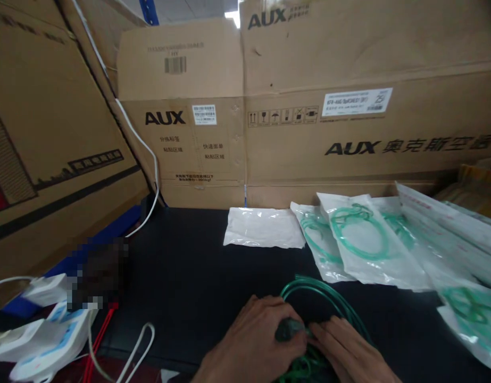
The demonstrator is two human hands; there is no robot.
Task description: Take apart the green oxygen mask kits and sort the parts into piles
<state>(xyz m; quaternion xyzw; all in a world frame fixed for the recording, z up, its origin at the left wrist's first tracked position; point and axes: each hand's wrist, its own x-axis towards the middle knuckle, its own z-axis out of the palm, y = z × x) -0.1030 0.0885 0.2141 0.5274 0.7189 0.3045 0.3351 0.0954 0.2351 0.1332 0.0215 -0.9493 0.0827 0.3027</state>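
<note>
A coil of clear green tubing (329, 291) lies on the black tabletop at the bottom centre, its loops curving out behind both hands. My left hand (255, 340) is closed around part of it, and a dark green, see-through piece (288, 329) shows between the thumb and fingers. From the other side, my right hand (344, 348) grips the tubing, with its fingertips close to that piece. More tangled green tubing hangs below, between the two hands. The fingers hide much of what lies between them.
Clear packets of coiled green tubing (365, 239) lie at the right, beside a white packet (264, 227). Cardboard boxes (181, 127) wall off the back and left. A white power strip (56, 340) with plugs and loose cables occupies the lower left.
</note>
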